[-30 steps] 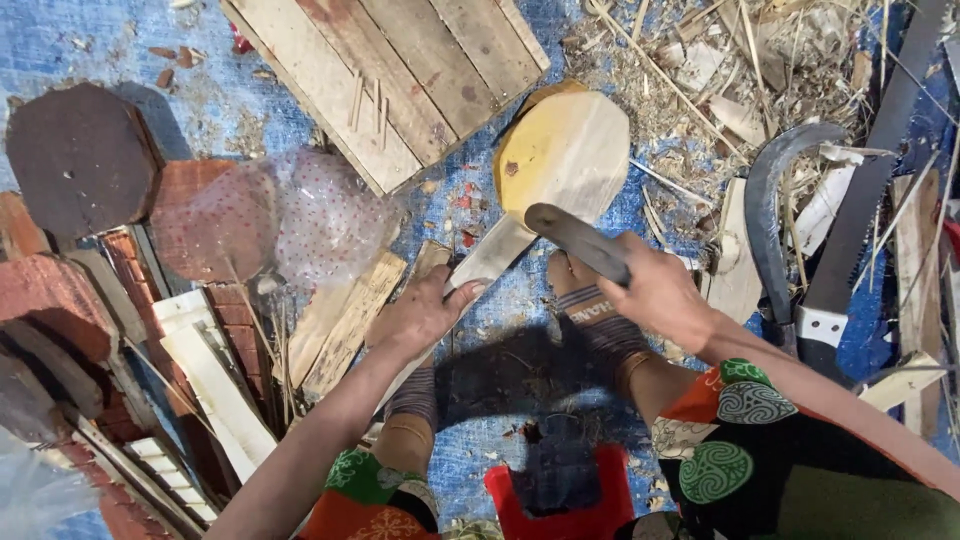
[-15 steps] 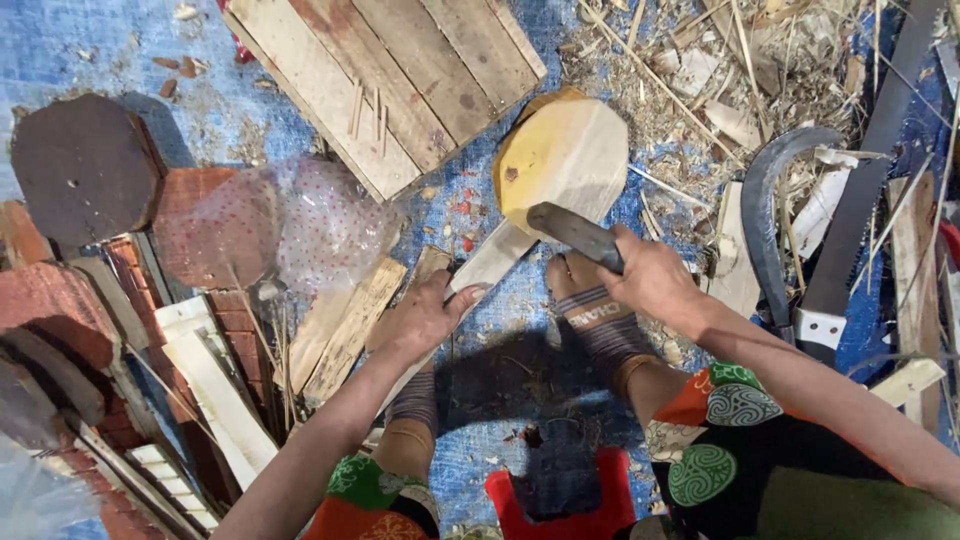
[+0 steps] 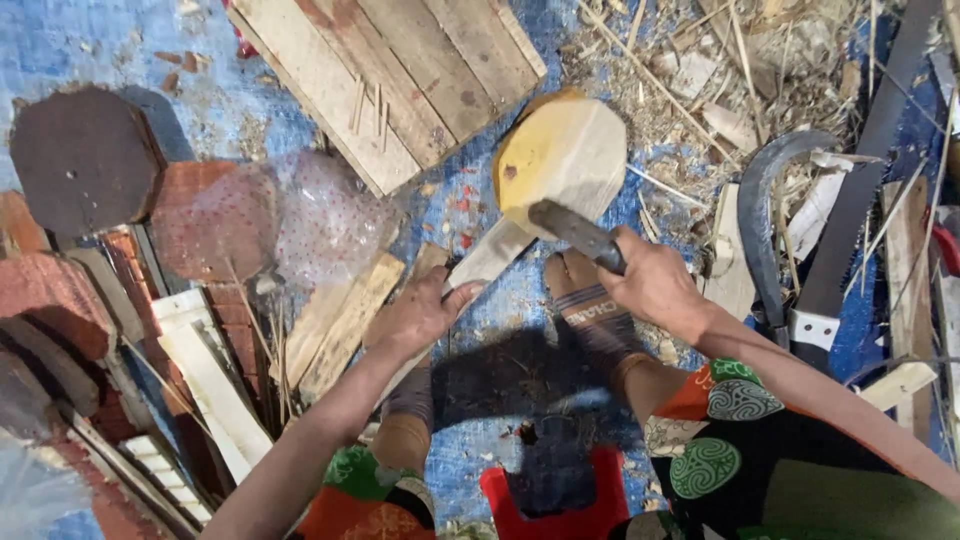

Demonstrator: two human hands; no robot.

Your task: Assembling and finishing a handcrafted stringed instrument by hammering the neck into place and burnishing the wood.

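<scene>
Since half a second ago the right hand has lowered the knife, so its blade now seems to meet the wooden block, though contact is hard to judge. The fingers are wrapped tight around the handle. The left hand clamps the pale wooden slat, which leans against the block on the blue tarp. A curved sickle lies to the right.

Arms were bare; shorts were black with green swirls and orange patches — socks were grey-purple, banded, ochre-cuffed.
</scene>
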